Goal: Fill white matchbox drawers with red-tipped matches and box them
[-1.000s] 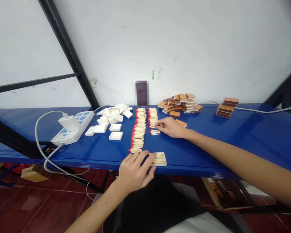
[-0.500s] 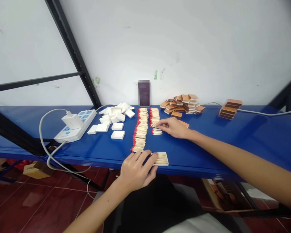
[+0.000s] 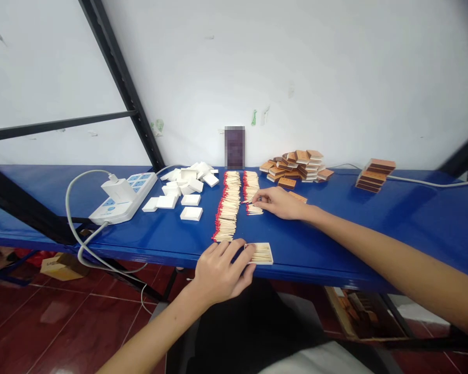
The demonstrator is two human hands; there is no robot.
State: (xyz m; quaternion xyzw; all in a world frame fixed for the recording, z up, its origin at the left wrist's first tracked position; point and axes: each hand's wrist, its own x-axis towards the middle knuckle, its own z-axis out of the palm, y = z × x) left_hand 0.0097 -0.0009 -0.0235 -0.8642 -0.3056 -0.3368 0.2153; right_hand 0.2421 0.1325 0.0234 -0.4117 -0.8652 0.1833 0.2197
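At the front edge of the blue shelf, my left hand (image 3: 225, 270) grips a white matchbox tray (image 3: 272, 254) with matchsticks (image 3: 262, 253) lying in it. My fingers cover the tray's left end. Farther back, my right hand (image 3: 278, 202) is closed in a pinch at the shorter row of red-tipped matches (image 3: 251, 182), with a match (image 3: 247, 201) at its fingertips. Left of that row runs a longer row of matches (image 3: 228, 202), its near end close to my left hand.
White empty trays (image 3: 185, 182) lie piled at left, by a power strip (image 3: 125, 200) with a charger. Orange-brown matchbox sleeves (image 3: 300, 165) are heaped at the back right, and a small stack of them (image 3: 375, 175) stands farther right. A pixelated dark rectangle (image 3: 234, 148) leans at the wall.
The camera view has shifted slightly. My right hand stays at the shorter row, where a match now stands out at its fingertips. My left hand keeps hold of the tray.
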